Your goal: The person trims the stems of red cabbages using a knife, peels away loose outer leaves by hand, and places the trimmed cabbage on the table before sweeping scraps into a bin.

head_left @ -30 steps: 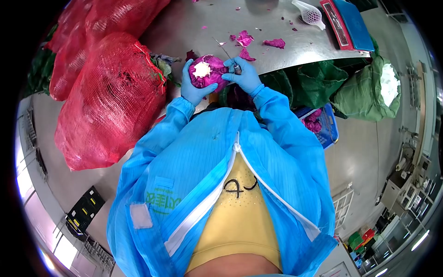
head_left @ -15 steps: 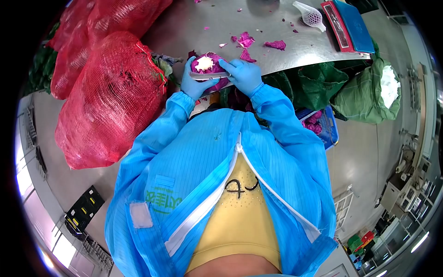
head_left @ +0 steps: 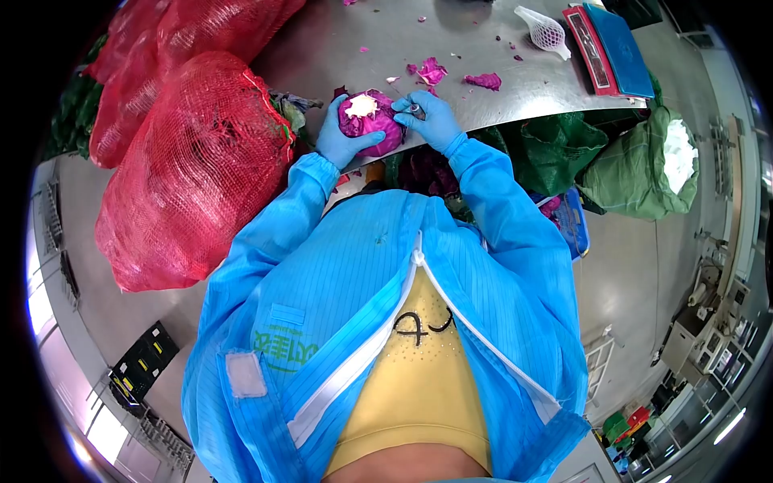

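- Cabbage, purple, sits at the near edge of the metal table, close to the person's chest, its pale cut stem facing up; that likely leaves the cut end in plain sight. Whether the table bears any of its weight, I cannot tell.
- Left hand, gloved in blue, is clamped on the cabbage, fingers along the far left side and thumb across the near face, presumably so it cannot roll.
- Right hand is closed around a small handle (probably a knife's, though no blade can be made out) just beside the cabbage; whether its fingertips touch the leaves is unclear.
- Loose leaves lie beyond the hands on the table, out of the working spot.
- Red mesh sack bulges at the person's left, well within reach.
- Dark green sack gapes below the table edge on the right, and a blue crate stands lower, perhaps both placed there to catch things.
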Tool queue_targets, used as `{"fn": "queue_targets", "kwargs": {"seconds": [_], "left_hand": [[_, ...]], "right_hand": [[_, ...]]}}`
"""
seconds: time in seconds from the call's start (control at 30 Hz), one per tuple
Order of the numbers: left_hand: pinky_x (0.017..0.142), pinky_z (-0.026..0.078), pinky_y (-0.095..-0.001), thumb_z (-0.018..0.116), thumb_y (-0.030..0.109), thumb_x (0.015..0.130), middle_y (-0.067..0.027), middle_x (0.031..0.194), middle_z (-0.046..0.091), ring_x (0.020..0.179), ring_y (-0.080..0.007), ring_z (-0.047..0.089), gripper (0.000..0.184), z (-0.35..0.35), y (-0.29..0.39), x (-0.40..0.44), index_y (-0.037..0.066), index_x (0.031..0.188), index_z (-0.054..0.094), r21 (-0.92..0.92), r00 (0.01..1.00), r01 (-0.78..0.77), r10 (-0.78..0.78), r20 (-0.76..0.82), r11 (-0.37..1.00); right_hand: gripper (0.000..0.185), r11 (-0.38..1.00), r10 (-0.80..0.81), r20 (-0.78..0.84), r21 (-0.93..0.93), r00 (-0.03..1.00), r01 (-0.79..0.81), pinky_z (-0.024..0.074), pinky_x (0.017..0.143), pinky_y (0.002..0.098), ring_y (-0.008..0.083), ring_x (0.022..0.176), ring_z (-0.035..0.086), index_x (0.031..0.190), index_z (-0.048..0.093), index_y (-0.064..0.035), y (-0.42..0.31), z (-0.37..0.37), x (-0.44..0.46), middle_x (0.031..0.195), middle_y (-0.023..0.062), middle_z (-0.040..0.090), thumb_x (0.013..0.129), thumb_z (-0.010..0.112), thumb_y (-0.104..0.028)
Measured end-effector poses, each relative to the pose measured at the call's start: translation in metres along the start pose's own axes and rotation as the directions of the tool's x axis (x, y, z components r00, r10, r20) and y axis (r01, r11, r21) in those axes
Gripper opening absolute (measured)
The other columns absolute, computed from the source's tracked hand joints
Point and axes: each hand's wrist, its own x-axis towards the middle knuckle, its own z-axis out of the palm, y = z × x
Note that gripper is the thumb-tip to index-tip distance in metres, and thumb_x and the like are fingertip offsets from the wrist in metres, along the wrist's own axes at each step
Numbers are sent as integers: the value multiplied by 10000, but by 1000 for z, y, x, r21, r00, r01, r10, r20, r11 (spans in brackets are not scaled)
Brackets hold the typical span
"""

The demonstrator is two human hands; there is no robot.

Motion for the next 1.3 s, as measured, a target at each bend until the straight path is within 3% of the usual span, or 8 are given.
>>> {"fn": "queue_targets", "kwargs": {"seconds": [0.17, 0.23, 0.43, 0.67, 0.77, 0.93, 1.13, 1.3], "left_hand": [[1004, 420, -355, 900, 358, 529, -158, 1268, 498, 1166, -264, 510, 1063, 3, -12, 6, 9, 1350, 321, -113, 1000, -7, 5, -19, 994], [1004, 420, -356, 899, 363, 532, -157, 1261, 504, 1162, -262, 513, 1055, 6, -23, 15, 6, 1344, 327, -77, 999, -39, 38, -22, 996], [988, 421, -338, 873, 242, 617, -129, 1251, 503, 1137, -227, 513, 916, 3, -18, 17, -3, 1319, 340, -100, 999, -40, 43, 21, 994], [978, 426, -352, 892, 380, 549, -147, 1220, 532, 1112, -235, 536, 985, 2, -20, 28, -18, 1293, 383, -289, 993, 113, -118, 1, 951], [972, 433, -359, 887, 370, 559, -145, 1215, 533, 1107, -238, 538, 968, -1, -21, 30, -17, 1292, 386, -377, 986, 148, -164, -11, 914], [960, 441, -343, 855, 298, 630, -125, 1213, 527, 1098, -232, 534, 863, 4, -11, 24, 8, 1299, 394, -348, 994, 97, -107, -9, 932], [997, 421, -369, 880, 426, 509, -178, 1243, 507, 1149, -292, 518, 1081, 11, 7, 10, -17, 1332, 336, 125, 998, 20, -12, -65, 992], [980, 435, -378, 871, 458, 494, -197, 1270, 482, 1155, -307, 516, 1140, 13, 21, -2, -13, 1361, 299, 156, 997, 26, -16, -69, 987]], "right_hand": [[231, 723, -301, 54, -638, 952, 264, 498, 618, 325, 208, 733, 604, 1027, 613, -93, -24, 0, -13, 832, 24, 582, 801, 642, -134], [276, 351, -459, 179, -864, 870, 362, 475, 553, 331, 203, 677, 575, 1054, 597, -122, -21, 2, -16, 782, 5, 535, 779, 587, -145], [324, 217, -574, 238, -878, 784, 426, 464, 527, 311, 179, 643, 548, 1075, 578, -121, -17, -1, -22, 777, 4, 527, 753, 577, -152], [227, 568, -513, -31, -762, 858, 312, 468, 541, 328, 209, 656, 577, 1003, 610, -115, -18, -5, -35, 763, 19, 567, 777, 613, -112], [226, 920, 13, -593, -308, 805, -242, 492, 625, 302, 212, 680, 579, 1005, 618, -82, 3, 1, -44, 816, 73, 579, 793, 674, -138], [247, 984, 158, -604, 27, 781, -178, 500, 686, 299, 184, 764, 591, 998, 648, -64, -16, 10, -20, 974, 103, 560, 770, 697, -144], [251, 947, 92, -344, -261, 934, -189, 502, 688, 360, 275, 796, 620, 920, 663, -53, -33, 23, 1, 895, 128, 587, 758, 704, -241], [271, 901, 96, -367, -362, 925, -238, 501, 693, 380, 306, 753, 616, 868, 661, -45, -42, 25, -6, 870, 125, 614, 726, 723, -266]]}}
